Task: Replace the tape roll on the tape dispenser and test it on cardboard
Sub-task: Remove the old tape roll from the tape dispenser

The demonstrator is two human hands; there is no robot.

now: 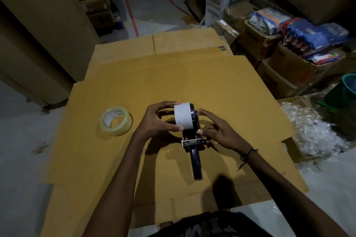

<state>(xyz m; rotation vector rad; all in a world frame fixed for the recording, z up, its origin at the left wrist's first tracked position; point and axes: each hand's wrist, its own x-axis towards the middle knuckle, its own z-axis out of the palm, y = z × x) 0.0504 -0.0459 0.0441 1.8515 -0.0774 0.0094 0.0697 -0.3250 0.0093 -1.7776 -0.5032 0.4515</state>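
Item: black handheld tape dispenser (194,140), handle pointing toward the person, lying on flat brown cardboard sheet (212,86). Left hand (154,121) is gripping its white roll (182,115); right hand (215,131) is pinching the frame. Clear tape roll (116,121) is lying left, nearer the left hand.

Your left hand (154,119) grips the white roll (182,115) on the black dispenser (194,140) — your right hand (215,129) pinches its frame just beside. A clear tape roll (116,120) lies on the cardboard (212,86), left of your left fingers.

White roll (182,115), black dispenser (194,144)
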